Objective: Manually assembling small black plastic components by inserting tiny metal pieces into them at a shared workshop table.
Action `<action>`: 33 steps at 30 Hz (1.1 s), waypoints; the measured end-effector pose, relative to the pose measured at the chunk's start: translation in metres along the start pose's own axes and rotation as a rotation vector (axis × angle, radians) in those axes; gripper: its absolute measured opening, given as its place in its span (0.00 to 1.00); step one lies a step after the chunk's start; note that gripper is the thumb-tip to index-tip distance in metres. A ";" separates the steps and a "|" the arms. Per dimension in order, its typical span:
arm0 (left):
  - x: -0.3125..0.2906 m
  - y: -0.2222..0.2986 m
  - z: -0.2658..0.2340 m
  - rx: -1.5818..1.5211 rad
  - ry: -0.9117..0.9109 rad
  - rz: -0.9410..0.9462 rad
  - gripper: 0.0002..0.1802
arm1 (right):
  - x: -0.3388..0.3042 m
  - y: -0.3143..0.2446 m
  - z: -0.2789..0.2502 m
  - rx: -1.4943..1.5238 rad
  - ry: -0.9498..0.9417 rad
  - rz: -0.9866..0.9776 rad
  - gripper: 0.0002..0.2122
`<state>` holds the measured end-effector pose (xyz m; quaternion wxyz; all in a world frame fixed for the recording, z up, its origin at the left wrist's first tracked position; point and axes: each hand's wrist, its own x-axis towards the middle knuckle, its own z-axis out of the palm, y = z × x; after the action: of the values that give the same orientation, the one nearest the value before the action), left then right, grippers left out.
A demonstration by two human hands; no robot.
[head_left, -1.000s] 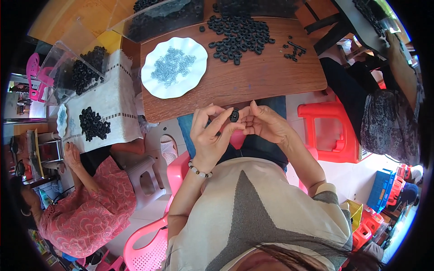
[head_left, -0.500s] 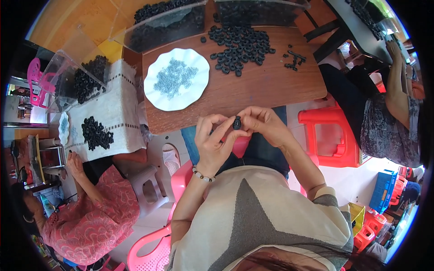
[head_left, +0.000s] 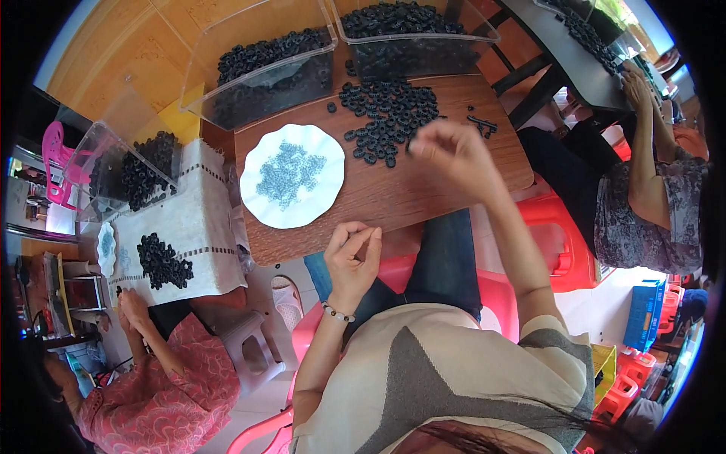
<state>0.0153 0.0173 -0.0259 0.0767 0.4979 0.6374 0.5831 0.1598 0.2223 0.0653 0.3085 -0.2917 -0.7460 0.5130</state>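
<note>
My right hand (head_left: 454, 155) is blurred over the right half of the brown table, its fingers drawn together. A small black plastic part (head_left: 411, 145) shows at its fingertips, just beside a pile of similar black ring-like parts (head_left: 386, 121). Closer to me, at the table's front edge, my left hand (head_left: 352, 259) is raised with the thumb pressed to the curled fingers; whatever may be between them is hidden. A white scalloped plate (head_left: 253, 200) lies left of the pile and carries a heap of tiny silvery-grey pieces (head_left: 291, 174), too small to make out.
Two clear bins (head_left: 261, 94) of black parts stand along the table's back. Thin black pieces (head_left: 482, 125) lie at the right. A co-worker (head_left: 162, 378) sits left at a cloth-covered table (head_left: 204, 261); another person (head_left: 643, 204) sits right, near a red stool (head_left: 556, 238).
Both hands were together around a small black part before me. Now they are apart: the right has swung up over the table near the pile, the left stays low. My view has tilted up slightly.
</note>
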 end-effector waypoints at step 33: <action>0.005 -0.006 -0.017 -0.153 -0.113 -0.156 0.02 | -0.002 0.055 0.051 -0.730 0.109 0.008 0.12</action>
<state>-0.0020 0.0103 -0.0236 0.1954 0.4716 0.6224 0.5933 0.1287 0.2078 -0.0013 0.2215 -0.4124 -0.8612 0.1981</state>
